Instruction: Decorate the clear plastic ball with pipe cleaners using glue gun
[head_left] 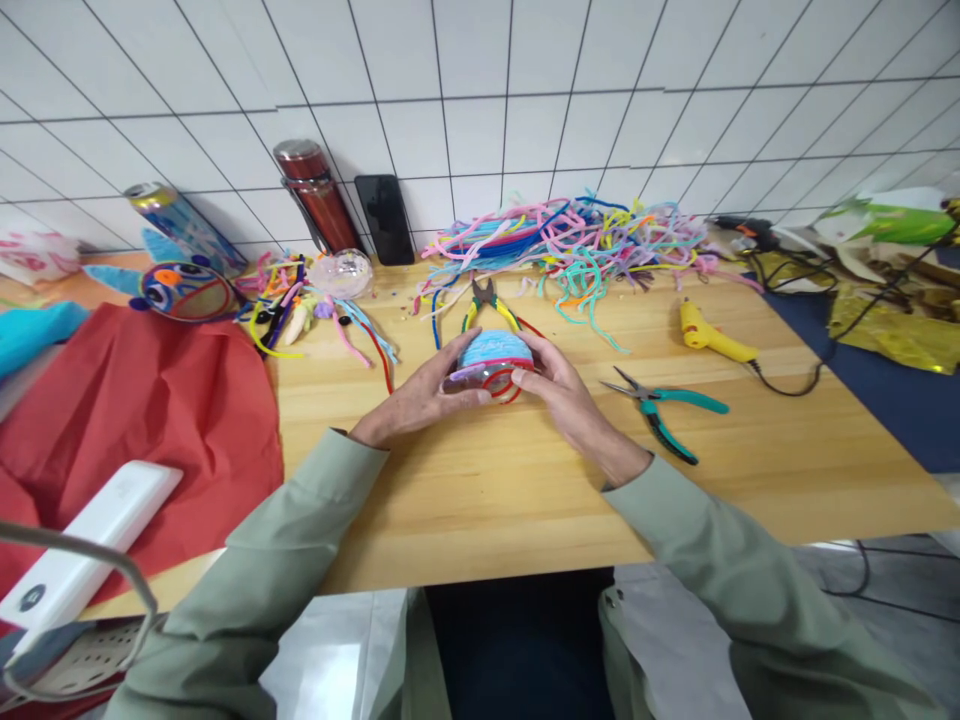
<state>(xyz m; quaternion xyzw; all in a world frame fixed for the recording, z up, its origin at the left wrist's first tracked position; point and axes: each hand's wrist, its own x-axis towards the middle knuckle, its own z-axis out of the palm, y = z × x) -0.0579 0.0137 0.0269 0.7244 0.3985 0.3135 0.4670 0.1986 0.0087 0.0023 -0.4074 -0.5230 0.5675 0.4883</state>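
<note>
Left hand [429, 388] and right hand [564, 393] grip a ball [494, 349], blue above, clear below.

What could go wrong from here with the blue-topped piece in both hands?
The blue-topped piece, clear below, might dent if the left hand and right hand squeeze hard. The yellow-handled pliers, lying just behind, could scrape or snag it. The yellow glue gun could shift if its cord gets tugged.
</note>
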